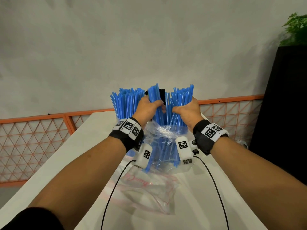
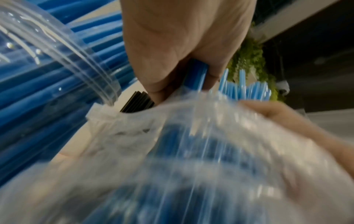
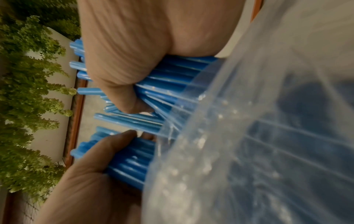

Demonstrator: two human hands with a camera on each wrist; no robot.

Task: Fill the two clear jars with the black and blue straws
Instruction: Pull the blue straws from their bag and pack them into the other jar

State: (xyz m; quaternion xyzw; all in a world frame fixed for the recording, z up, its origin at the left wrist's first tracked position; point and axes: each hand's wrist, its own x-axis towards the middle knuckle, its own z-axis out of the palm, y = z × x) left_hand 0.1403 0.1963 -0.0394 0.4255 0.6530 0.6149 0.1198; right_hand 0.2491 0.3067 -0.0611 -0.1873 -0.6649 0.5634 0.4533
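Note:
A clear plastic bag stands upright on the white table, and blue straws stick up out of it. My left hand grips one bundle of these blue straws; my right hand grips another bundle beside it. A few black straws stand just behind the hands. To the left stands a clear jar packed with blue straws. In the right wrist view, the right hand and left hand hold separate bunches at the bag's mouth.
An empty crumpled plastic bag lies on the table near me. An orange mesh fence runs behind the table. A black cabinet with a green plant stands at the right. Wrist-camera cables hang over the table.

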